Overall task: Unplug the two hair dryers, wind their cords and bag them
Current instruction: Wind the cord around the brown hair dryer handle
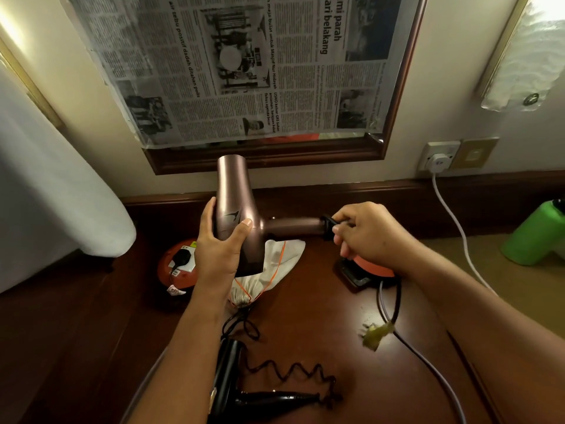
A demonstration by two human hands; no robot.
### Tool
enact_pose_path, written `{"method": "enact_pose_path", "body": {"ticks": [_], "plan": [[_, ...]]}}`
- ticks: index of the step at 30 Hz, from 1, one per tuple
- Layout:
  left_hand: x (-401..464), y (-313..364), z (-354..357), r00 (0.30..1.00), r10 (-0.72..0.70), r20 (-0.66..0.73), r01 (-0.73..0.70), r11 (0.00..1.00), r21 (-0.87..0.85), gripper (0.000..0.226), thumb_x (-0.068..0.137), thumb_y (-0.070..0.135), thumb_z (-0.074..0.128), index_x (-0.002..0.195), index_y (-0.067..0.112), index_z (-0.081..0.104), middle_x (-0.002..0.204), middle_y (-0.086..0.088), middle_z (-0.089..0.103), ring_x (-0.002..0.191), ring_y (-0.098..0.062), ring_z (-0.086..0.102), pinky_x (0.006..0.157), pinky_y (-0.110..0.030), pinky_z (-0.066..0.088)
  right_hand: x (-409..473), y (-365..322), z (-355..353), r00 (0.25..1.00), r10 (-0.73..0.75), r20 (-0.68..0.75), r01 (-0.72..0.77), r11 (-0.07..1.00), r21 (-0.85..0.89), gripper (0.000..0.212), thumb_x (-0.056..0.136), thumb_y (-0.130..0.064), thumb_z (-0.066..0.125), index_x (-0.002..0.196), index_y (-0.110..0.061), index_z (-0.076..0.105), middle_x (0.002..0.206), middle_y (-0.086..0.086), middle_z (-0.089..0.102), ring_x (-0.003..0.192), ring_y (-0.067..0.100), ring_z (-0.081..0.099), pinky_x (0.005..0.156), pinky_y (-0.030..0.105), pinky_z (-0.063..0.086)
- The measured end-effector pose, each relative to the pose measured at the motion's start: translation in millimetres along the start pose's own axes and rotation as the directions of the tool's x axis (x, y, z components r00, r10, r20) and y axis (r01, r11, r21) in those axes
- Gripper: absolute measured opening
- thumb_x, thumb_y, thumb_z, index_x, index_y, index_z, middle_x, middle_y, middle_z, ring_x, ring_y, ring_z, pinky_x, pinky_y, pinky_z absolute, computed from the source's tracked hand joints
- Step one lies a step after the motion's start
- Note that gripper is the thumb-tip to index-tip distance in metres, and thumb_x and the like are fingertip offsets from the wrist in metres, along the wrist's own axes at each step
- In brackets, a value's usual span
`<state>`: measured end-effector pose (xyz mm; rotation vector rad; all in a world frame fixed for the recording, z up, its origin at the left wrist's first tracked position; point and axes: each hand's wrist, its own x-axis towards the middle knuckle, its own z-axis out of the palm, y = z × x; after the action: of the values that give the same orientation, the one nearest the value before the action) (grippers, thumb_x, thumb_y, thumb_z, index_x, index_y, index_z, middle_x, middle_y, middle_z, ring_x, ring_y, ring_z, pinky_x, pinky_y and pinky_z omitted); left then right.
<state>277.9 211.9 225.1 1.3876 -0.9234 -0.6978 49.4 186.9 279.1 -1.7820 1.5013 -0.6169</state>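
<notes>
Glossy bronze-pink hair dryer [232, 206]; black cord-end [328, 227]

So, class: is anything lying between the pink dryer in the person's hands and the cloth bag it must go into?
Nothing visible does. The left hand grips the pink dryer right above the bag, and the right hand holds the handle's end. The bag's mouth looks drawn shut, with a black cord coming out of it.

dark wooden table [305, 347] — black hair dryer [244, 390] | white drawstring bag [269, 270] | orange socket reel [179, 267] | green plug [377, 333]
</notes>
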Motion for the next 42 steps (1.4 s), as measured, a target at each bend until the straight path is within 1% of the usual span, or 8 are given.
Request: {"method": "enact_pose_path", "body": {"ticks": [4,10,16,18,25,31,36,42], "plan": [[-5.2,0.2,4.6,1.0,0.005,-0.022,-0.006,0.999,-0.049,0.074,0.081,0.02,0.074,0.144,0.032,0.037,0.11,0.019,0.054,0.098,0.001,0.06,0.074,-0.012,0.051,-7.1,10.8,14.0,0.992,0.008,-0.124,0.007,0.993,0.119,0.017,0.093,-0.02,0.06,0.078,-0.011,0.062,0.057,0.001,0.068,0.046,0.013,0.065,0.05,0.026,0.053],[-8.7,1.4,5.3,0.999,-0.041,-0.034,0.036,0.987,-0.155,0.072,0.081,0.018,0.074,0.142,0.033,0.038,0.111,0.015,0.056,0.097,-0.005,0.063,0.068,-0.014,0.053,-19.0,27.6,40.5,0.994,0.04,-0.099,-0.004,0.941,0.339,0.045,0.095,-0.042,0.05,0.068,-0.008,0.06,0.045,0.003,0.053,0.034,0.012,0.043,0.036,0.02,0.034],[-7.4,0.5,0.5,0.993,-0.108,-0.041,0.098,0.977,-0.188,0.072,0.081,0.019,0.074,0.142,0.033,0.039,0.107,0.012,0.059,0.093,-0.006,0.064,0.067,-0.016,0.053,-23.3,49.3,52.2,0.996,-0.051,0.073,-0.003,0.801,0.599,0.021,0.1,-0.011,0.042,0.092,-0.006,0.06,0.063,0.003,0.052,0.046,0.009,0.037,0.044,0.023,0.032],[-8.6,-0.3,-0.7,0.992,-0.126,-0.029,0.119,0.975,-0.187,0.071,0.081,0.02,0.074,0.142,0.034,0.039,0.107,0.011,0.059,0.093,-0.008,0.065,0.068,-0.018,0.053,-24.1,52.9,54.2,0.997,-0.041,0.065,-0.008,0.78,0.626,0.021,0.1,-0.011,0.043,0.09,-0.004,0.06,0.063,0.006,0.051,0.046,0.01,0.036,0.043,0.024,0.032],[-8.9,3.1,-7.0,0.98,-0.197,-0.007,0.19,0.954,-0.23,0.068,0.081,0.023,0.073,0.14,0.035,0.041,0.108,0.009,0.059,0.096,-0.015,0.064,0.076,-0.032,0.054,-28.6,60.1,62.4,0.995,0.026,0.098,-0.084,0.759,0.645,0.047,0.09,-0.048,0.049,0.066,-0.008,0.056,0.048,0.005,0.036,0.039,0.014,0.026,0.04,0.022,0.023],[-7.2,5.2,-13.1,0.971,-0.237,0.023,0.235,0.94,-0.247,0.067,0.08,0.025,0.073,0.14,0.034,0.042,0.11,0.005,0.06,0.097,-0.02,0.066,0.074,-0.035,0.055,-29.5,65.8,64.6,0.975,-0.052,0.215,-0.15,0.56,0.815,0.021,0.097,-0.015,0.045,0.091,-0.002,0.06,0.062,0.004,0.045,0.049,0.013,0.033,0.045,0.024,0.029],[-3.2,6.4,-20.0,0.968,-0.236,0.081,0.249,0.943,-0.219,0.069,0.08,0.027,0.073,0.141,0.031,0.042,0.114,-0.002,0.063,0.094,-0.022,0.068,0.07,-0.035,0.056,-26.7,70.2,69.9,0.981,0.007,0.196,-0.154,0.644,0.749,0.034,0.087,-0.037,0.054,0.081,-0.005,0.06,0.053,0.003,0.035,0.04,0.012,0.026,0.039,0.022,0.021],[-1.0,2.0,-27.7,0.953,-0.266,0.144,0.29,0.937,-0.194,0.066,0.079,0.031,0.073,0.139,0.031,0.045,0.119,-0.006,0.064,0.097,-0.026,0.069,0.071,-0.037,0.056,-20.4,73.4,68.1,0.985,0.025,0.171,-0.137,0.715,0.685,0.038,0.087,-0.047,0.054,0.066,-0.015,0.059,0.051,0.001,0.032,0.04,0.011,0.022,0.039,0.02,0.019]]}}
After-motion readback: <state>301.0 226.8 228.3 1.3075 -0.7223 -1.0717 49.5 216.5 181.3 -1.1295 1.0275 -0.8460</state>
